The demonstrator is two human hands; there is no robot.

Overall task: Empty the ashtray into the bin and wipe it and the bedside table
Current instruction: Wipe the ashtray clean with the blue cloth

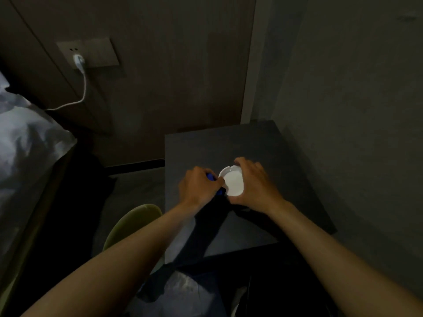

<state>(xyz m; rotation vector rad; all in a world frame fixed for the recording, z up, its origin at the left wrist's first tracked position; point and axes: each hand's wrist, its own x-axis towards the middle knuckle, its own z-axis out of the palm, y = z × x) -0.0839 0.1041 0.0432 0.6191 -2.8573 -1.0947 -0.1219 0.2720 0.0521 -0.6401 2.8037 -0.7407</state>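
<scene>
white ashtray (232, 183), just one, gripped by right hand (256, 184); left hand (198, 186) clutches one blue cloth (211, 177).

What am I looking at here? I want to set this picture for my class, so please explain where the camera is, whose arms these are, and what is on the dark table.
There is no machine here. The one picture comes from a wide-angle camera worn on a person's head, looking forward and down, so the two bare arms are the wearer's own. The right hand grips a round white ashtray over the dark bedside table. The left hand is curled round something blue, probably a cloth, pressed at the ashtray's edge, as if wiping it. To the left lie pale bedding and a wall socket with a white cable plugged in. A greenish rounded thing sits below the left arm; the room is too dim to say what it is.
</scene>
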